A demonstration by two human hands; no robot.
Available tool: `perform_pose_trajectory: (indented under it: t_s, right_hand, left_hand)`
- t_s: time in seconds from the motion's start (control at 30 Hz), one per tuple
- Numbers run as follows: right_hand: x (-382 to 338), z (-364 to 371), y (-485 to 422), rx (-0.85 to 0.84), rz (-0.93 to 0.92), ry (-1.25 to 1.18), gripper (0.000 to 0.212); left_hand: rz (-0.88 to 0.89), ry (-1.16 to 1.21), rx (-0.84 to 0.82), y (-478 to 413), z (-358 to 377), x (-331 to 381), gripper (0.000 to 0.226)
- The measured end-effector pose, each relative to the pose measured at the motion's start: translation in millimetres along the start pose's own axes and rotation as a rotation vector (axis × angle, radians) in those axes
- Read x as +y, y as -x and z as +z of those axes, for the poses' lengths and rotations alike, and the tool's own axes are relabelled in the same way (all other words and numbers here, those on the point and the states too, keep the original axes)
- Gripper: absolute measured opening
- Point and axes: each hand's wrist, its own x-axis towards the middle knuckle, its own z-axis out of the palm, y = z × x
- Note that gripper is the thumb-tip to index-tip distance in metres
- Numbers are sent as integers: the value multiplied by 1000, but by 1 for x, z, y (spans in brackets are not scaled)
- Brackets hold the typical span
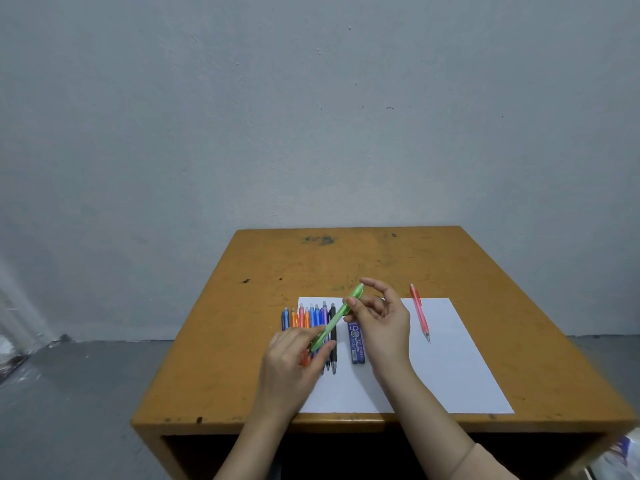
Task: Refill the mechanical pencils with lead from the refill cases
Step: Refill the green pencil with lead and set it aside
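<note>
A green mechanical pencil (337, 317) is held tilted above the table, its cap end pointing up and right. My left hand (294, 362) grips its lower end. My right hand (381, 317) pinches its upper part between thumb and fingers, with the index finger curved over the cap end. A row of several coloured pencils (310, 318) lies on the left edge of a white paper sheet (450, 368), partly hidden by my left hand. A dark blue lead refill case (356, 342) lies just right of the row. One red pencil (419, 311) lies apart on the right.
The orange-brown table (311, 261) stands against a grey wall, with bare scuffed wood behind the paper. Its front edge is close to me, above a dark open compartment. Grey floor lies to the left.
</note>
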Motion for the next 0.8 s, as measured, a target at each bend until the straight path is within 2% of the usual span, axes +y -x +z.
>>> perform_pose_trajectory:
  t_s: [0.2,0.37,0.57,0.8]
  right_hand:
    - [-6,-10,-13,5,-18,67,31]
    - [-17,-27,-28,13,-14,176,30]
    - [-21,-51,-52,-5,95,436,29]
    - [-3,-67,-60,-127,256,803,26]
  left_hand:
    - [-23,-17,47,-3,-2,6,34]
    - [-169,-17,70,-5,-5,5,22]
    - [-297,-87,30,-6,-6,0,23]
    - [-474,-232,-39,-18,-21,-13,36]
